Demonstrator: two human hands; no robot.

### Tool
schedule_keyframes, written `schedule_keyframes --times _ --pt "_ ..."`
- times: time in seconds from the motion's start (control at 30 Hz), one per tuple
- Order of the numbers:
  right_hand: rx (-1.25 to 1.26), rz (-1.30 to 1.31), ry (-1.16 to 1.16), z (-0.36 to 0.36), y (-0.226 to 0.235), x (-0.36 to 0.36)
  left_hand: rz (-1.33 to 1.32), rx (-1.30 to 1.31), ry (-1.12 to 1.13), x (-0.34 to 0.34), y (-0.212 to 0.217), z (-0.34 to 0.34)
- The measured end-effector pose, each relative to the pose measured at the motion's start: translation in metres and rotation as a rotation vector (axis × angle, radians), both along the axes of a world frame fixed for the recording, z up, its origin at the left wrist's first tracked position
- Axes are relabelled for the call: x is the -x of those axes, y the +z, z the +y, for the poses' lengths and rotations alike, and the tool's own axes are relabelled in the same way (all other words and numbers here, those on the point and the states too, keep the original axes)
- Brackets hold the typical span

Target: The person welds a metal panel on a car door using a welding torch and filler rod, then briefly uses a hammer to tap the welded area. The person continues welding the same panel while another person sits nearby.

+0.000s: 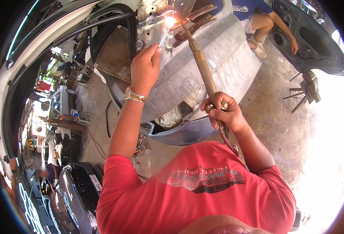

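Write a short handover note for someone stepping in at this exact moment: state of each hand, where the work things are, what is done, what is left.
Left hand: pinching a thin filler rod, tip at the glowing spot.
Right hand: gripping the gas torch at its valve end, hose trailing below; nozzle aimed at the same spot.
Work: grey car body panel, bare metal, propped on the concrete floor.
Done: flame lit, heating at the panel's upper edge.
Left: the seam's extent cannot be judged from here.
Another person sits beyond the panel.
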State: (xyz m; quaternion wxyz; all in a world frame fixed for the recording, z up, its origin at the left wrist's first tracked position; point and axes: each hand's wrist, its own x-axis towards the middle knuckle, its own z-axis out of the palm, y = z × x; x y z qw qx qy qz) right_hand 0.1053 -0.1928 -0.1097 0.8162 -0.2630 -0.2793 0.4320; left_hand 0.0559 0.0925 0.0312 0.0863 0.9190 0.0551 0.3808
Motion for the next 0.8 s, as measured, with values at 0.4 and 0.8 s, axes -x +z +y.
schedule_keyframes --times 0.4,0.8 --pt "0.022 0.004 0.006 -0.007 0.002 0.008 0.030 0.124 -0.001 0.006 0.001 -0.008" --pt "-0.010 -0.002 0.008 -0.005 0.001 0.000 0.041 0.321 0.023 -0.008 -0.002 0.005"
